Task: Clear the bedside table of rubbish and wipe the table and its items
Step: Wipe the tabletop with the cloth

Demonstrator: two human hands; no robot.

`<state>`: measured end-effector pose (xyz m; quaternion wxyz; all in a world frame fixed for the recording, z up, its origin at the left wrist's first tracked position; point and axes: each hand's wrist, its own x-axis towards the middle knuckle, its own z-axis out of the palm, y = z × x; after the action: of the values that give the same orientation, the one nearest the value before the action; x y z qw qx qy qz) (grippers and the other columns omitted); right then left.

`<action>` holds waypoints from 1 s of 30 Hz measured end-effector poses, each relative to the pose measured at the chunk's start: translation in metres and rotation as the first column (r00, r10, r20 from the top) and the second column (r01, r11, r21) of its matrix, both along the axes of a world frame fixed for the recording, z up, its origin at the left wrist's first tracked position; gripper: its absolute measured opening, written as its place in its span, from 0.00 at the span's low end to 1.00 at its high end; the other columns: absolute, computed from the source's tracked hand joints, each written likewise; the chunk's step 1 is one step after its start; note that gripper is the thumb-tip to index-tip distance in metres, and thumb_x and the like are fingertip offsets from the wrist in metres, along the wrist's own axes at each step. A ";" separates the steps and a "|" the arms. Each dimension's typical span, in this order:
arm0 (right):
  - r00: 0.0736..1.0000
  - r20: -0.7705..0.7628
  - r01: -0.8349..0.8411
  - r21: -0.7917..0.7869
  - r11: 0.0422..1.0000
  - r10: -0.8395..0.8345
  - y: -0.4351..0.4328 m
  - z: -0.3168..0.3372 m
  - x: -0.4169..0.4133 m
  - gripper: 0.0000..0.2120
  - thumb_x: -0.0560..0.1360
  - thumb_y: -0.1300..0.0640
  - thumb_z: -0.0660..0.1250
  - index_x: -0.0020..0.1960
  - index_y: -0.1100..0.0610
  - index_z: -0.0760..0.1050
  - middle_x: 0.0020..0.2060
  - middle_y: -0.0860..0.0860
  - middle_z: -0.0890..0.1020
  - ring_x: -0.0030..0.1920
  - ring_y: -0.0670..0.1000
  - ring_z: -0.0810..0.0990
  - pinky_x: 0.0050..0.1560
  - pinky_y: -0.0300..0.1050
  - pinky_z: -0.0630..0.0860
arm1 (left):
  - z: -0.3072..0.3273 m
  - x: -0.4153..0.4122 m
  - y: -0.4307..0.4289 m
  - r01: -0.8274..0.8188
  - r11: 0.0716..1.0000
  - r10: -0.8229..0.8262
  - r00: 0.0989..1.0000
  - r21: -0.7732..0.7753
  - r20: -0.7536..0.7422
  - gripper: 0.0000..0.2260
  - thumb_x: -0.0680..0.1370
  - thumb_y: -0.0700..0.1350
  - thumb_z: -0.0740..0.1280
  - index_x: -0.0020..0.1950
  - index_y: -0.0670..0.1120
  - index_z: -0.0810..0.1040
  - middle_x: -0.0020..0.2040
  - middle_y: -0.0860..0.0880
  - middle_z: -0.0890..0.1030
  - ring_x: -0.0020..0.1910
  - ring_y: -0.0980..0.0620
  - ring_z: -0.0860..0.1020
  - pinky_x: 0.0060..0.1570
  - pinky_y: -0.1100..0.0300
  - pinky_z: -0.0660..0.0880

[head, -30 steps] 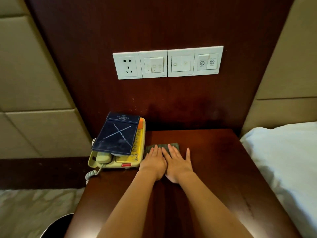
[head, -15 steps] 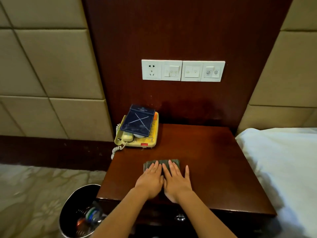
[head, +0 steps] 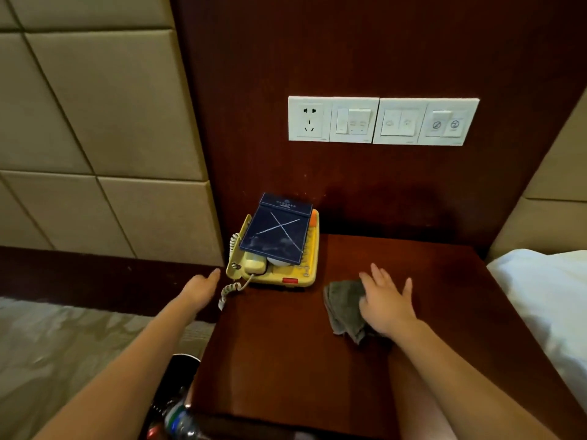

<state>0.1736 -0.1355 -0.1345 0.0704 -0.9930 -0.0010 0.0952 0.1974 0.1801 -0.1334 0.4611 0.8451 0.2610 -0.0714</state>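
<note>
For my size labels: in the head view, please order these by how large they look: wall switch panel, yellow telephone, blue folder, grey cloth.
1. wall switch panel
2. yellow telephone
3. blue folder
4. grey cloth
The right hand covers part of the cloth, so folder versus cloth is unsure.

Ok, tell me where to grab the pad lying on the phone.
Pinch the pad by its near edge, coming from the front: it lies flat, sloped on the phone, and that edge overhangs the handset, likely leaving room for a thumb beneath. The left hand is closest.
</note>
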 end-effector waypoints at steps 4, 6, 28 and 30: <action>0.983 0.182 -0.039 0.296 0.954 -0.016 0.029 0.007 0.038 0.24 0.82 0.56 0.51 0.77 0.55 0.53 0.76 0.53 0.56 0.76 0.52 0.54 0.76 0.56 0.49 | -0.018 0.022 -0.010 0.087 0.995 -0.086 0.996 -0.047 0.009 0.23 0.82 0.55 0.54 0.51 0.36 0.77 0.47 0.36 0.79 0.47 0.40 0.77 0.47 0.53 0.71; 0.986 0.149 -0.019 0.553 0.833 -0.076 0.050 0.007 0.051 0.25 0.82 0.59 0.52 0.78 0.54 0.51 0.75 0.55 0.61 0.74 0.54 0.61 0.72 0.50 0.60 | -0.026 0.028 -0.019 0.053 0.997 -0.052 0.999 -0.054 0.014 0.21 0.82 0.54 0.54 0.39 0.41 0.73 0.33 0.43 0.73 0.32 0.48 0.71 0.34 0.56 0.65; 0.999 0.032 -0.013 0.818 0.575 -0.023 0.131 -0.011 0.053 0.23 0.81 0.58 0.54 0.75 0.50 0.58 0.63 0.55 0.74 0.48 0.51 0.79 0.38 0.39 0.73 | -0.046 0.033 0.011 -0.047 0.500 0.299 0.946 -0.865 0.122 0.22 0.78 0.61 0.56 0.45 0.50 0.84 0.39 0.49 0.85 0.34 0.51 0.84 0.29 0.60 0.78; 0.995 0.081 -0.095 0.753 0.652 0.051 0.124 -0.007 0.052 0.23 0.81 0.57 0.55 0.75 0.50 0.58 0.62 0.54 0.75 0.46 0.52 0.79 0.39 0.44 0.76 | -0.045 0.031 0.015 -0.023 0.499 0.262 0.957 -0.866 0.125 0.24 0.76 0.66 0.55 0.53 0.49 0.80 0.44 0.47 0.85 0.41 0.48 0.83 0.39 0.54 0.77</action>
<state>0.2256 -0.0114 -0.1411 0.4726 -0.8752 -0.0822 0.0629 0.2280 0.1946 -0.1788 0.8498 0.4838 0.2032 -0.0497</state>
